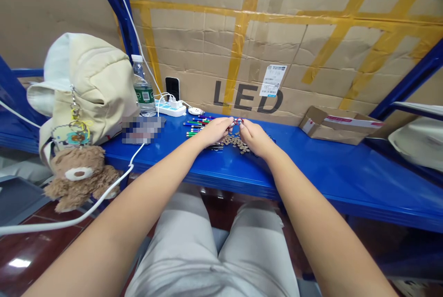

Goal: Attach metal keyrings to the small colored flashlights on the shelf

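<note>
Both my hands reach out over the blue shelf [328, 172]. My left hand [217, 129] and my right hand [254, 136] meet with fingers pinched on a small red object [237, 121] held between them. Right below them lies a pile of several small round brownish pieces [236, 142]. To the left of my left hand lie several small coloured pen-like sticks [196, 124], green, blue and purple. What the red object is stays too small to make out.
A cream backpack [86, 85] with a brown teddy bear [78, 175] hangs off the shelf's left end. Behind it stand a water bottle [142, 87], a white power strip [170, 108] with cable, and a phone [172, 87]. An open cardboard box [337, 124] lies right. A taped cardboard wall [277, 34] backs the shelf.
</note>
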`<state>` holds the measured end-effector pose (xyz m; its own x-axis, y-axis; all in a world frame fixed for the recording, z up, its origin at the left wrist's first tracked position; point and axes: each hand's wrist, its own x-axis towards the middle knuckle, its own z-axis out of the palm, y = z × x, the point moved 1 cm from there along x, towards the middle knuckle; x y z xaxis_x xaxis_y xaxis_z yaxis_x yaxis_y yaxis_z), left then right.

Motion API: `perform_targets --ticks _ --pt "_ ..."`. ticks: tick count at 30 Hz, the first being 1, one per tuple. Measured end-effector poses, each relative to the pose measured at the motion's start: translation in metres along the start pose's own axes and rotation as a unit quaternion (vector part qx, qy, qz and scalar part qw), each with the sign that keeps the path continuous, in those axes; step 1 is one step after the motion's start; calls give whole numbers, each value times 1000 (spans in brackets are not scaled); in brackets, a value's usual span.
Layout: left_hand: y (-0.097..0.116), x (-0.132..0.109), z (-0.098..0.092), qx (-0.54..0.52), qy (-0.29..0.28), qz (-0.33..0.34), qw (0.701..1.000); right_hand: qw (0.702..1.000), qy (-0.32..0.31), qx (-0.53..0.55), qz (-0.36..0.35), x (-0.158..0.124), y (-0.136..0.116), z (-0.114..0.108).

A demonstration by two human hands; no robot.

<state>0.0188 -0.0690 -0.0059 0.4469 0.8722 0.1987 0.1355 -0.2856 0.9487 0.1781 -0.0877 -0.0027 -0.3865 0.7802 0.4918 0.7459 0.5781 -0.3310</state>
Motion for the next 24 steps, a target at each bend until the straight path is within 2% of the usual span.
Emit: perform_targets --ticks 3,7,10,13,16,20,22,24 --pt "-2 2 0 -43 -14 -16 999 1000 2 26 1 1 2 0" --pt "0 1 -1 -130 -38 -30 990 978 -11 199 54 2 1 0" --pt "4 1 -1 -149 -31 -29 988 935 -38 337 99 2 -2 -4" --pt "5 2 -2 -147 12 -34 988 877 -74 437 185 0 -3 -9" --pt "4 3 -2 -169 40 -45 984 818 -122 493 271 -1 0 -14" --pt "4 3 -2 -232 68 -47 969 759 -170 526 343 10 8 -15" --pt "5 3 -2 -281 90 -28 955 742 -161 531 376 25 16 -13" --pt "5 4 -2 -301 120 -5 946 738 -112 547 379 46 24 -9"
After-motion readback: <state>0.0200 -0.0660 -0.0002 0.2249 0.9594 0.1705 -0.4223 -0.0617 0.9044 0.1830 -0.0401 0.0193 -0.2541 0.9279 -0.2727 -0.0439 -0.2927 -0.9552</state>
